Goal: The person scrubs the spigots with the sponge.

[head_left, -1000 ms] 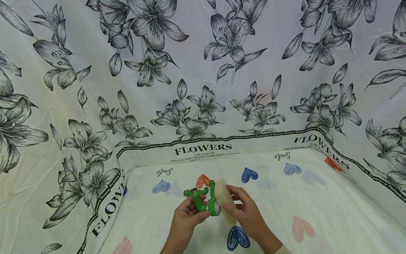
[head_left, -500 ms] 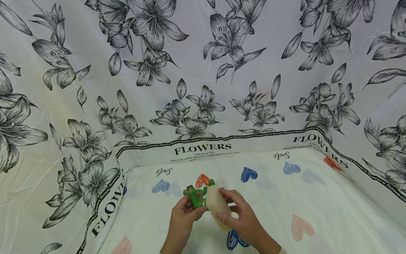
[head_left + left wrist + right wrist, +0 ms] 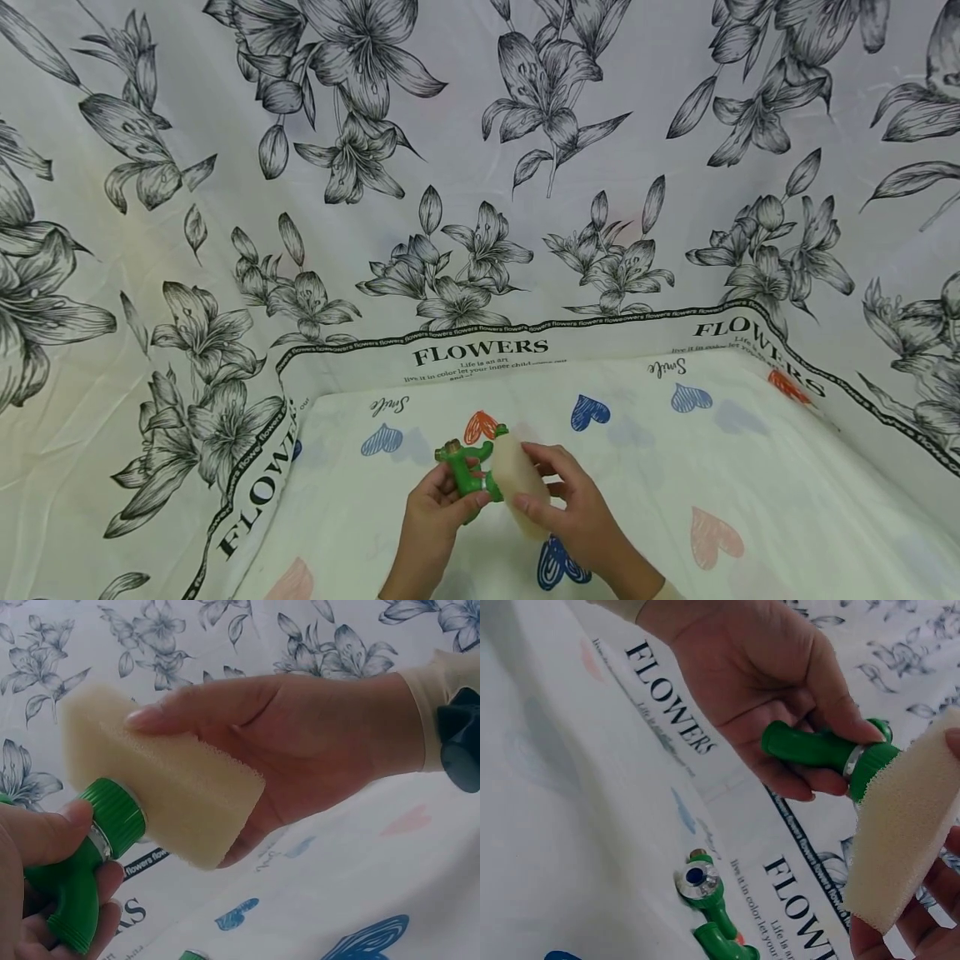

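Note:
My left hand grips a green tap by its body, thumb on top. A cream sponge block is in my right hand, pinched between thumb and fingers. In the left wrist view the sponge's broad face touches the tap's ribbed green end cap, which has a silvery ring behind it. The right wrist view shows the sponge covering the front of that cap. A second green tap, with a silvery round face and blue centre, lies on the cloth beyond the hands.
White cloth printed with coloured hearts covers the surface beneath. Floral fabric hangs behind and at the sides, with a black lettered band near its foot.
The sponge has moved left across the front of the held tap, then back slightly right. The tap's silvery face, visible a second ago, is now hidden behind the sponge.

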A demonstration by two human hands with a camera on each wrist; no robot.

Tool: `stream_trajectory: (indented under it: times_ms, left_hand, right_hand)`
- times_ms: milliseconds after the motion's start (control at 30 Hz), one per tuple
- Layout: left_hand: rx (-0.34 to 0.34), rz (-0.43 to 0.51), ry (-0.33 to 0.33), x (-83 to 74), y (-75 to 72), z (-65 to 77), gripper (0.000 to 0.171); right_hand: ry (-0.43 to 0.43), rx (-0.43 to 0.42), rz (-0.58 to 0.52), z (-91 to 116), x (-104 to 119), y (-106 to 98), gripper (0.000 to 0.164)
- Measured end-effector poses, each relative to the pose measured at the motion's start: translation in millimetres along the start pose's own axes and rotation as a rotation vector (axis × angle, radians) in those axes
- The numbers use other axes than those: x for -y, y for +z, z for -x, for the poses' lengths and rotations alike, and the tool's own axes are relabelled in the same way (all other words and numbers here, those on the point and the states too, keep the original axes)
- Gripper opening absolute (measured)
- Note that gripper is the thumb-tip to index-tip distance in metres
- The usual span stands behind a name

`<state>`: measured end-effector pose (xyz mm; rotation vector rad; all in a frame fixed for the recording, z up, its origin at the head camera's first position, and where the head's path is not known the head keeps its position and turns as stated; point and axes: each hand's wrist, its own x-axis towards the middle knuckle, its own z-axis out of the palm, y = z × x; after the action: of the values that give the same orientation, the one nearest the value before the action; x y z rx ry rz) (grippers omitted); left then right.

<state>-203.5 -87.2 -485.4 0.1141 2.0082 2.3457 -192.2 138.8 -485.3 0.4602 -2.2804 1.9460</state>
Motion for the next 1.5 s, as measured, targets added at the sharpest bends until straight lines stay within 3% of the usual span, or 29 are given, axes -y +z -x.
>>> stream_trajectory:
  times_ms: [333, 700, 900, 1000, 1133, 1300, 1500]
  left_hand:
    - [0.048, 0.01, -0.014, -5.5, -3.6, 9.0, 0.053]
    - [-0.034, 0.023, -0.01, -1.8, -10.8, 9.4, 0.063]
    - [-0.057, 0.004, 0.071, 3.1, -10.7, 3.0, 0.057]
    - [-0.097, -0.042, 0.12, 2.4, -18.2, -0.4, 0.053]
    - [-0.232, -0.176, 0.182, -4.1, -45.5, -6.2, 0.055]
    - [-0.418, -0.367, 0.186, -10.9, -101.9, -11.5, 0.06]
    - [-0.648, -0.526, 0.038, -0.3, -177.2, -7.1, 0.062]
  right_hand:
    - [0.031, -0.059, -0.009, -8.5, -9.3, 0.1, 0.053]
    - [0.071, -0.005, -0.008, -4.0, -9.9, 15.0, 0.056]
    - [0.074, -0.03, 0.031, -2.2, -2.8, 16.0, 0.059]
    - [0.059, -0.035, 0.033, -3.1, -2.6, 13.6, 0.059]
    - [0.032, -0.033, 0.031, -2.8, -3.5, 10.5, 0.06]
    - [0.013, -0.067, 0.03, -1.5, -3.9, 2.4, 0.059]
    - [-0.009, -0.071, 0.024, -0.5, -1.9, -2.0, 0.059]
